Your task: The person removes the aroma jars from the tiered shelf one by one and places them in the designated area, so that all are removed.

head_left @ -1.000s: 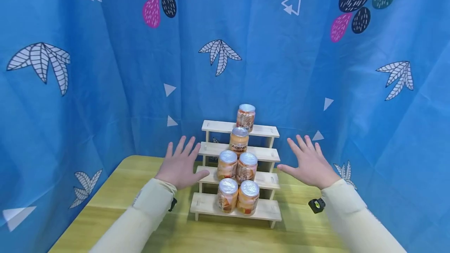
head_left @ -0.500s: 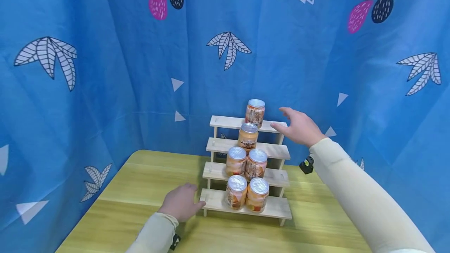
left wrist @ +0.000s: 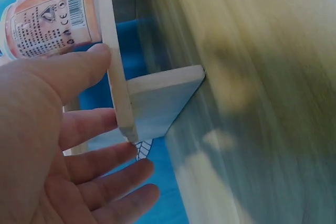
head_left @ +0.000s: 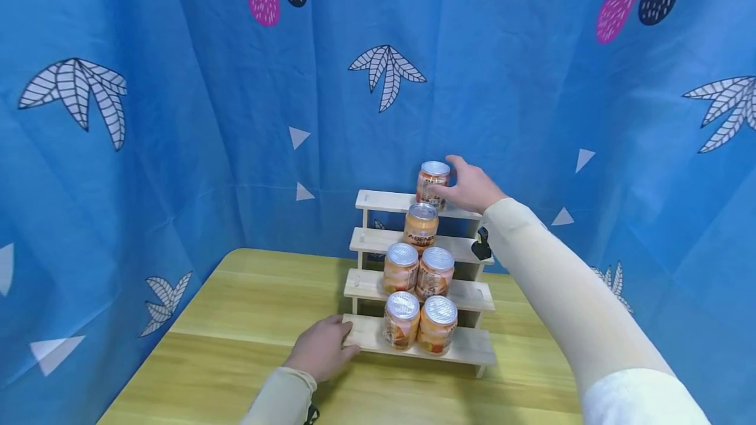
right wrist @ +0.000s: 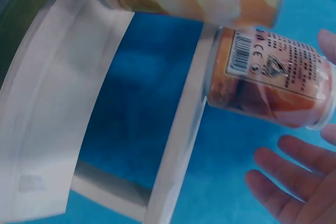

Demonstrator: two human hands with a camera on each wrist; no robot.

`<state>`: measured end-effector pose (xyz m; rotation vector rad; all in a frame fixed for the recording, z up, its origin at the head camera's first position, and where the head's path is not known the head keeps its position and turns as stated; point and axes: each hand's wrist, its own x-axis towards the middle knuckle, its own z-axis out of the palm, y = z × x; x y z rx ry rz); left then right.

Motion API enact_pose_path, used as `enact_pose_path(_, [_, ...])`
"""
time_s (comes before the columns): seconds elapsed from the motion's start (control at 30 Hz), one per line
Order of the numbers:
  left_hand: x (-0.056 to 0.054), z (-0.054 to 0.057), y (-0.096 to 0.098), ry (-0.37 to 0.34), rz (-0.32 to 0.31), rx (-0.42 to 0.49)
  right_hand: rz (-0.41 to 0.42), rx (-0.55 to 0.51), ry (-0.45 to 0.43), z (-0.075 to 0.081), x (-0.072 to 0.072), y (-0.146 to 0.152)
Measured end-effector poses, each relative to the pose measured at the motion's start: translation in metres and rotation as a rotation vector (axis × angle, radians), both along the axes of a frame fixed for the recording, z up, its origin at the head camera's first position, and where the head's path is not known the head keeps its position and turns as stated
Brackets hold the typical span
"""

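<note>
Head view shows the top can [head_left: 430, 179] upright on the highest step of a four-step wooden stand [head_left: 363, 284], its long axis vertical, silver lid facing up and printed panel turned toward the person. The right hand [head_left: 469, 187] curves around it from the right, thumb in front, grip spread; in the right wrist view the fingers are parted near the lid end, and whether they touch cannot be told. At lower left, the left hand [head_left: 321, 348], grip loosely spread, touches the end of the bottom step [head_left: 472, 347]. Five more cans stand upright below: a single can [head_left: 421, 229] on the second step, a middle pair [head_left: 401, 273] on the third and a lower pair [head_left: 401, 324] on the lowest. Beneath is a pale wood-grain worktop [head_left: 248, 320]; behind and alongside hangs a blue curtain [head_left: 236, 84] printed with leaves, triangles and drops.
</note>
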<state>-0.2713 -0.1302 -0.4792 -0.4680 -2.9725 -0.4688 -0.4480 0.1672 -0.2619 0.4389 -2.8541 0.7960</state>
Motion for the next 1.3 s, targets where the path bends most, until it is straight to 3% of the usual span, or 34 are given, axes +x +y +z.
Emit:
enact_pose_path(0.2, [-0.001, -0.008, 0.007, 0.056, -0.001, 0.011, 0.024, -0.045, -0.029, -0.008, -0.009, -0.005])
enact_pose_path(0.4, [0.000, -0.014, 0.009, 0.060, 0.002, 0.021, 0.005, -0.080, -0.051, -0.016, -0.017, -0.006])
enact_pose_path(0.7, [0.002, -0.007, 0.003, 0.061, -0.007, 0.002, -0.009, -0.131, -0.057, -0.018, -0.023, -0.009])
enact_pose_path(0.97, [-0.001, -0.010, 0.002, 0.088, -0.003, -0.068, -0.009, -0.144, -0.014, -0.022, -0.022, -0.004])
enact_pose_path(1.3, [-0.004, -0.009, 0.004, 0.088, 0.023, -0.058, -0.006, -0.097, 0.065, -0.013, -0.026, 0.008])
